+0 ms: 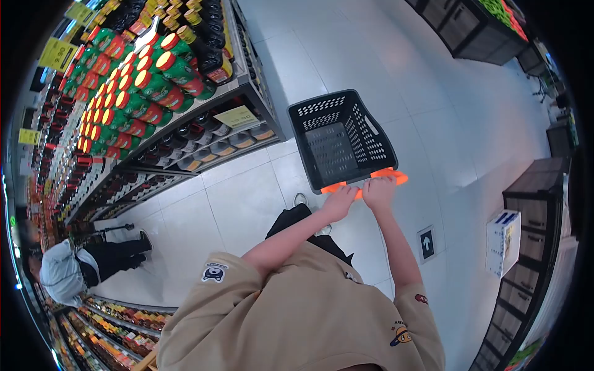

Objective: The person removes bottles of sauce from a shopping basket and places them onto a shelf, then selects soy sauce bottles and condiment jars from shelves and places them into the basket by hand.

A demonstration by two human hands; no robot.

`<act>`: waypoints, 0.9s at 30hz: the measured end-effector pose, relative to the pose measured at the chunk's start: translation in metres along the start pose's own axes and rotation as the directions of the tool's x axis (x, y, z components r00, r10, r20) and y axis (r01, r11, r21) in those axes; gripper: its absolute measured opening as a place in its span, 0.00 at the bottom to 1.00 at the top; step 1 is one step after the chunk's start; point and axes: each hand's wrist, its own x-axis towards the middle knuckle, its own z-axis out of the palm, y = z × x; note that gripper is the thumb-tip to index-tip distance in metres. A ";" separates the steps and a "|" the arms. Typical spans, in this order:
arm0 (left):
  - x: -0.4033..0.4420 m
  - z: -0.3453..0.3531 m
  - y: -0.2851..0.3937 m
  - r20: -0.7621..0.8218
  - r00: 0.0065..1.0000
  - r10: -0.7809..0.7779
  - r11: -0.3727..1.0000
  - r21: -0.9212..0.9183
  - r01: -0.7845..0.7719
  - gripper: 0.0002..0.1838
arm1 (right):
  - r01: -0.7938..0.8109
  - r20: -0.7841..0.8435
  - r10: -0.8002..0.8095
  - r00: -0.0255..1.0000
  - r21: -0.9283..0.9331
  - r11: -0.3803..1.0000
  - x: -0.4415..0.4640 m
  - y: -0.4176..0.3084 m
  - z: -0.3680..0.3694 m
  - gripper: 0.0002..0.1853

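Observation:
A black plastic shopping basket (pixel 331 145) with perforated walls is in front of me on the floor, and its bare bottom shows. Along its near side runs an orange handle (pixel 396 175). My left hand (pixel 339 204) is closed around the left part of this handle. Close beside it, my right hand (pixel 378 190) grips the handle farther right. Both forearms reach forward from tan short sleeves. What is under the palms is hidden.
At left a shelf (pixel 260 102) holds rows of green bottles (pixel 158 89) with red caps and dark bottles, with yellow price tags (pixel 59 54). Another person (pixel 65 272) stands at far left. Dark wooden cabinets (pixel 526 229) with a white box (pixel 503 243) line the right. A produce stand (pixel 461 28) is ahead.

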 end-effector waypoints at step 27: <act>0.191 -0.221 -0.146 -0.674 0.697 -0.247 0.968 -0.142 0.206 0.25 | 0.246 0.076 -0.244 0.967 -0.017 0.969 0.363 -0.055 0.076 0.18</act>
